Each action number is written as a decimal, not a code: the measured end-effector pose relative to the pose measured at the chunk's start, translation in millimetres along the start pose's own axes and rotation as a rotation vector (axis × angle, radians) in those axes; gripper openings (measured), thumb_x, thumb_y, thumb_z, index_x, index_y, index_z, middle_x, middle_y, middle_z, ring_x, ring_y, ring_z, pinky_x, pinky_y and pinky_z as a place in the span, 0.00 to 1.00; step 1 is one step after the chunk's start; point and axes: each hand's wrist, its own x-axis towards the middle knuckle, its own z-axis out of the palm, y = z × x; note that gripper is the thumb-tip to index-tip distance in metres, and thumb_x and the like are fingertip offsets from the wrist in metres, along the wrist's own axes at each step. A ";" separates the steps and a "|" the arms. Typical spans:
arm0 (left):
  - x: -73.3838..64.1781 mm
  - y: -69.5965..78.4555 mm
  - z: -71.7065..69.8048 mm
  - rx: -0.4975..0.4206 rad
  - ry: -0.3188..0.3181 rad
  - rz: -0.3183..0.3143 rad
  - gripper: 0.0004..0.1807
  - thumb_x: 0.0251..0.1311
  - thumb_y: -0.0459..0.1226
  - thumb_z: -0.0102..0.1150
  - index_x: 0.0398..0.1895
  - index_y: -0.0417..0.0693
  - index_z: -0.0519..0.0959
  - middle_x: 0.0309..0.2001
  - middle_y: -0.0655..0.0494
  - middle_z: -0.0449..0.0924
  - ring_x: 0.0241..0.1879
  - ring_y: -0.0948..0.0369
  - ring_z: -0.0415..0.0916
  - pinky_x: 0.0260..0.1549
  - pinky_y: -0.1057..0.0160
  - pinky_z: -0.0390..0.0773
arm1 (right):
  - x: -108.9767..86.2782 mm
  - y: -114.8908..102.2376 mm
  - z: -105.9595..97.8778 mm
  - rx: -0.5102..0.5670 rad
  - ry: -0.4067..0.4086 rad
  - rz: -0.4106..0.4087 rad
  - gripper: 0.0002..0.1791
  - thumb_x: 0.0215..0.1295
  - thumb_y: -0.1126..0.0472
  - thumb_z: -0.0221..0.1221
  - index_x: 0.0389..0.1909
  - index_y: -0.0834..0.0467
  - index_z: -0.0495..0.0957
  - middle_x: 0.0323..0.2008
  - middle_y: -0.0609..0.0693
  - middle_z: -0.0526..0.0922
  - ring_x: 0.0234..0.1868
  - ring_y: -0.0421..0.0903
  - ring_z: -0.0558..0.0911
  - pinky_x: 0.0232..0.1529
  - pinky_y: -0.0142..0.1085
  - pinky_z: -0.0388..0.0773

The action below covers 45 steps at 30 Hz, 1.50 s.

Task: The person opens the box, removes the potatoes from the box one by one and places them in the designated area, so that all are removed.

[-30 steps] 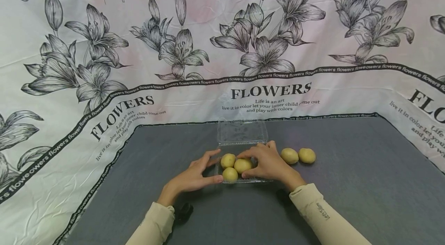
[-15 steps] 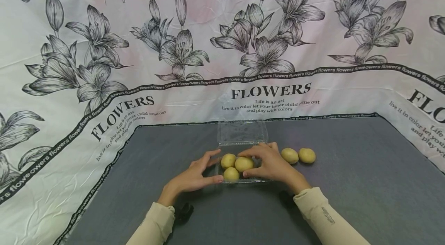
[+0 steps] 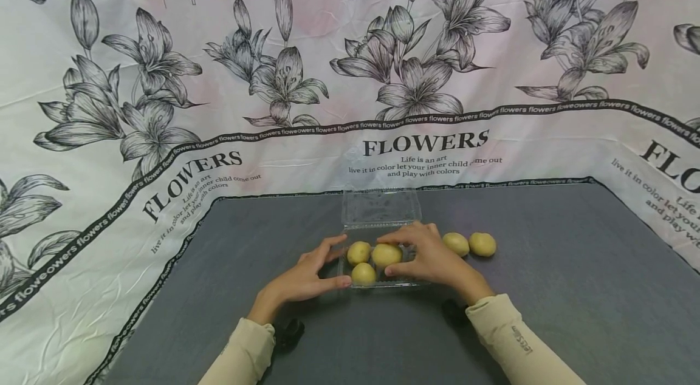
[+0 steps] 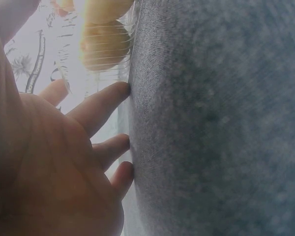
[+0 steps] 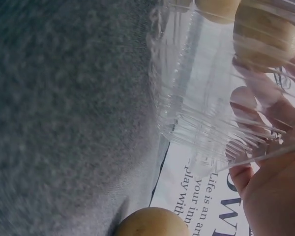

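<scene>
A clear plastic clamshell box (image 3: 341,266) lies with its lid (image 3: 380,207) raised at the back. My right hand (image 3: 426,254) reaches into it and pinches a yellow, lemon-like fruit (image 3: 387,255) between thumb and fingers. In the right wrist view, that fruit (image 5: 265,37) shows through the clear wall with fingertips beneath it. Two similar fruits, one behind (image 3: 358,252) and one in front (image 3: 363,274), sit in the box's left part. My left hand (image 3: 303,275) spreads its straight fingers around the box's left end, thumb at the front corner. In the left wrist view, its fingertips (image 4: 122,88) reach the tabletop.
Two more yellow fruits, one (image 3: 456,244) nearer the box and one (image 3: 483,245) farther right, lie on the grey table (image 3: 563,263). A white flower-printed cloth (image 3: 306,160) hangs behind and at the sides. Dark wrist devices (image 3: 290,334) show under the sleeves.
My right hand has shifted slightly right with the pinched fruit, widening the space to the rear left fruit. The front fruit moved a touch right early on. My left hand stays in place.
</scene>
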 end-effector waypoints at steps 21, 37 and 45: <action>1.4 -2.5 0.3 0.003 0.001 -0.005 0.48 0.66 0.62 0.59 0.82 0.65 0.47 0.78 0.59 0.62 0.82 0.47 0.46 0.73 0.31 0.42 | -2.9 -5.6 -19.4 0.013 0.041 0.050 0.33 0.53 0.51 0.77 0.62 0.51 0.82 0.44 0.42 0.83 0.41 0.49 0.75 0.46 0.42 0.66; 1.4 -4.9 2.0 -0.007 -0.001 -0.005 0.48 0.66 0.61 0.59 0.82 0.64 0.46 0.78 0.58 0.63 0.82 0.46 0.45 0.73 0.30 0.41 | -6.3 -3.1 -35.0 0.106 0.095 0.019 0.33 0.51 0.52 0.78 0.60 0.52 0.83 0.40 0.43 0.82 0.33 0.43 0.74 0.34 0.33 0.73; 2.0 -4.4 1.7 -0.003 -0.002 0.005 0.48 0.67 0.61 0.59 0.82 0.62 0.46 0.78 0.58 0.62 0.82 0.46 0.45 0.73 0.30 0.41 | -7.0 -2.1 -40.0 0.115 0.090 0.016 0.32 0.53 0.52 0.77 0.60 0.53 0.83 0.41 0.43 0.83 0.32 0.41 0.74 0.33 0.35 0.74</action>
